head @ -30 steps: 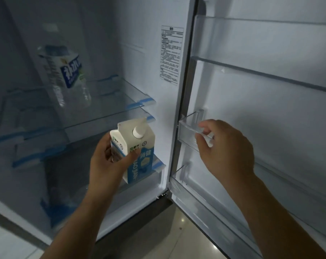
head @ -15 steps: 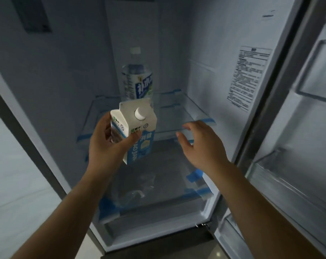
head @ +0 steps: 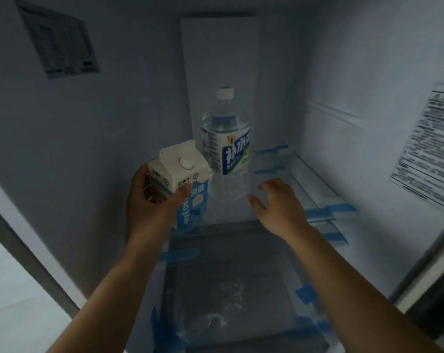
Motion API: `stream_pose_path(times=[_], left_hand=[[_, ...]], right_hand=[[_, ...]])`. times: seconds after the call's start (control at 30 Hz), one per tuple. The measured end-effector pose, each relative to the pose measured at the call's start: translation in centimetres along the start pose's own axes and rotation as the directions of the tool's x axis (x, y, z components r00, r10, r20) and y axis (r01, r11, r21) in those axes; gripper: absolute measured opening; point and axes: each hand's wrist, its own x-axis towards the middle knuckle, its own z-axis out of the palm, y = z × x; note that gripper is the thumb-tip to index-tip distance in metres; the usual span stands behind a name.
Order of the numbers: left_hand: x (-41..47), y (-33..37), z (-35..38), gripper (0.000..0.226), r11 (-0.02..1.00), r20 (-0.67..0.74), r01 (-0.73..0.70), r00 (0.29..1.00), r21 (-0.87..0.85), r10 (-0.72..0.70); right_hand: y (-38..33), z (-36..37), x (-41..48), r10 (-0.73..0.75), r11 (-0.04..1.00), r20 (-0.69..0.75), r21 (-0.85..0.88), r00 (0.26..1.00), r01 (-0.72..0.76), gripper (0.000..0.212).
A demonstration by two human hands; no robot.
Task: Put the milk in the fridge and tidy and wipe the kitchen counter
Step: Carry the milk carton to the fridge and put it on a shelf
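Note:
I look straight into the open fridge (head: 88,154). My left hand (head: 149,202) grips a white and blue milk carton (head: 182,179) with a round white cap, held upright and slightly tilted just above the left part of a glass shelf (head: 312,179). My right hand (head: 279,202) reaches in beside it with fingers spread and nothing in it, hovering over the same shelf. A clear water bottle (head: 226,146) with a blue and white label stands on that shelf, right behind the carton.
Blue tape strips (head: 328,211) hold the glass shelves at their edges. A lower shelf or drawer cover (head: 228,289) lies beneath my arms. A printed label (head: 430,149) sticks to the right inner wall, and a vent panel (head: 60,39) sits on the upper left wall.
My view has turned from the door shelves to the fridge interior. My right hand let go of the door bin and moved inside. The carton has risen to the level of the bottle's shelf.

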Motion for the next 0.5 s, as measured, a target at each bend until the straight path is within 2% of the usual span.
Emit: stream_pose_path(times=[0.27,0.5], left_hand=[[2.2,-2.7,1.3,0.065,0.999,-0.070,0.039,0.997,-0.019,-0.040],[3.9,-3.4,2.3,0.072,0.999,-0.033,0.014,0.999,0.052,-0.013]], right_hand=[[1.3,1.2,0.5,-0.023,0.999,-0.087,-0.034,0.996,0.020,0.036],[1.6,1.5,0.9,-0.031,0.998,-0.064,-0.058,0.997,0.027,0.046]])
